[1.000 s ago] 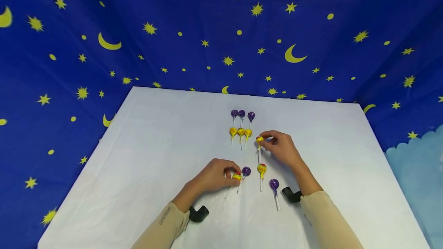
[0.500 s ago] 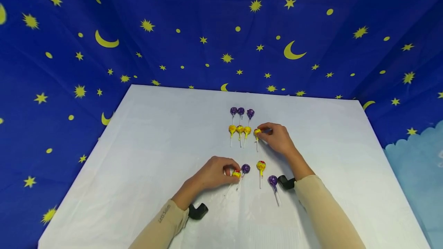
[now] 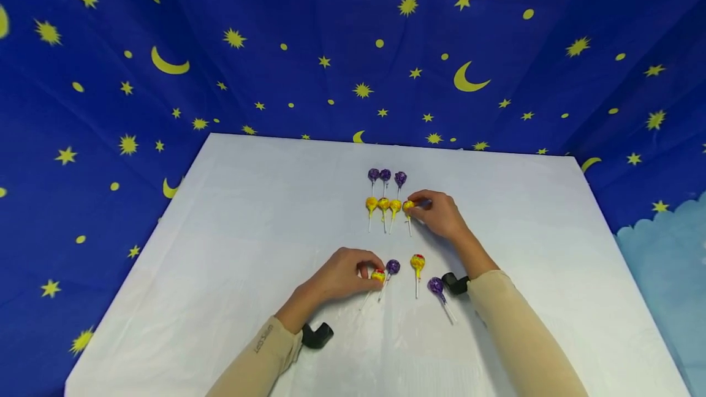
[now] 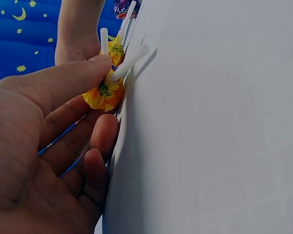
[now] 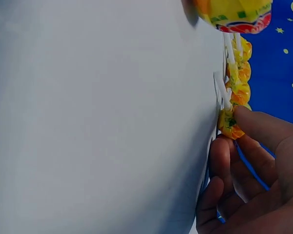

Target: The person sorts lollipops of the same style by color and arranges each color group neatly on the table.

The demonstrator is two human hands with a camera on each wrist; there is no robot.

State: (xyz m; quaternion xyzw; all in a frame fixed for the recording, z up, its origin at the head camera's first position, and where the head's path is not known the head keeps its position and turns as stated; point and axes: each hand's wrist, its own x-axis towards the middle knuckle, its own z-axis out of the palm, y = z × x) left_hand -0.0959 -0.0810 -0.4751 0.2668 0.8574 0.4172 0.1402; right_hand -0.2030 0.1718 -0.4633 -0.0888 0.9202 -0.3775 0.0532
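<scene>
My right hand pinches the head of a yellow lollipop at the right end of a row of yellow lollipops. Its stick points toward me on the white table. In the right wrist view, thumb and fingers sit around that yellow wrapper. Nearer to me, my left hand holds another yellow lollipop by its head, between thumb and fingers. A purple lollipop lies right beside those fingertips. The left wrist view shows the thumb on the yellow wrapper, its white stick pointing away.
Behind the yellow row lie three purple lollipops. Between my forearms are a loose yellow lollipop and a purple one, the latter close to the black wrist camera. A blue star-patterned cloth rises behind the white table.
My right hand has moved forward and left, bringing its yellow lollipop alongside the yellow row. The near purple lollipop by the right wrist has turned slightly. My left hand stays in place.
</scene>
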